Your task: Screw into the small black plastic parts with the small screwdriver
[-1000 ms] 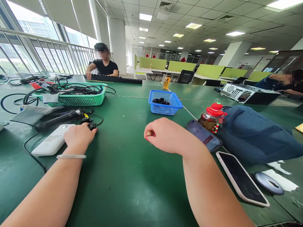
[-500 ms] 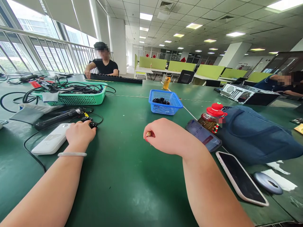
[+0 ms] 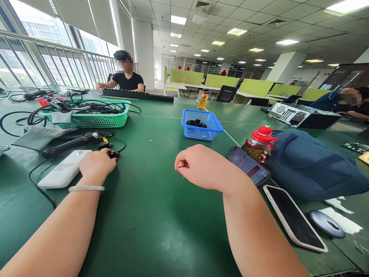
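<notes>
My left hand [image 3: 96,164] rests on the green table [image 3: 150,215] with its fingers curled over a small black part [image 3: 113,154] on a black cable. A white flat device [image 3: 62,168] lies just left of it. My right hand [image 3: 201,165] is closed in a fist at the table's middle, and the wooden end of a small tool [image 3: 181,164] sticks out of it. A bracelet [image 3: 86,188] sits on my left wrist.
A blue basket [image 3: 201,125] with black parts stands behind my right hand. A green basket [image 3: 95,113] of cables is at the left. Two phones [image 3: 248,164] [image 3: 294,217], a red-lidded jar [image 3: 258,143] and a blue bag [image 3: 311,165] lie at the right. Other people sit at the far edge.
My left hand has shifted slightly forward over the black part. The person at the far side has moved one arm outward along the keyboard. My right hand has stayed put.
</notes>
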Demonstrator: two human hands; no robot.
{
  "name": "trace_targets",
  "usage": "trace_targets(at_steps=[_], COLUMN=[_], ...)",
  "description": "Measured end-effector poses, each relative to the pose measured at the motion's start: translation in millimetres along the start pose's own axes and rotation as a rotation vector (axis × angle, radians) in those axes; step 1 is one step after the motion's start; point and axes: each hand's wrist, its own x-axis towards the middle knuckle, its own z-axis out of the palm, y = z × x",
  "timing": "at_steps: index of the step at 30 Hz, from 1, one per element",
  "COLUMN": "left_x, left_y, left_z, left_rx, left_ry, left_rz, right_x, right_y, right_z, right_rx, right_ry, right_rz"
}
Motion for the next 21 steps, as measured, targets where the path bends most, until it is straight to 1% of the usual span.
trace_targets(at_steps=[2,4,6,7,8,10,13,14,15,17,21], left_x=[0,-3,-12,-18,-25,-43,-68,-74,-78,-81,-75], left_y=[-1,1,11,20,31,57,95,103,109,114,108], left_z=[-1.8,-4.8,-7.8,-8.8,-9.1,-6.9,2.6,6.6,10.7,18.0,26.2], left_rx=[0.013,0.034,0.043,0.030,0.001,-0.082,-0.295,-0.352,-0.396,-0.467,-0.560], left_ry=[-0.015,-0.005,0.009,0.006,0.003,-0.008,-0.021,-0.032,-0.032,-0.052,-0.109], left_rz=[-0.014,0.007,0.080,0.122,0.189,0.409,0.699,0.770,0.806,0.878,0.950], right_x=[0,0,0,0,0,0,1,1,1,2,6], right_y=[0,0,-2,-2,-3,-4,-4,-4,-4,-4,-6], right_z=[0,-1,-2,-3,-3,-4,-6,-6,-6,-5,-2], right_rx=[0.004,0.006,0.002,-0.002,-0.008,-0.025,-0.042,-0.042,-0.042,-0.043,-0.045], right_ry=[0.000,0.003,0.013,0.023,0.042,0.101,0.179,0.187,0.185,0.176,0.177], right_rz=[0.001,0.001,0.001,0.004,0.007,0.016,0.024,0.028,0.035,0.045,0.040])
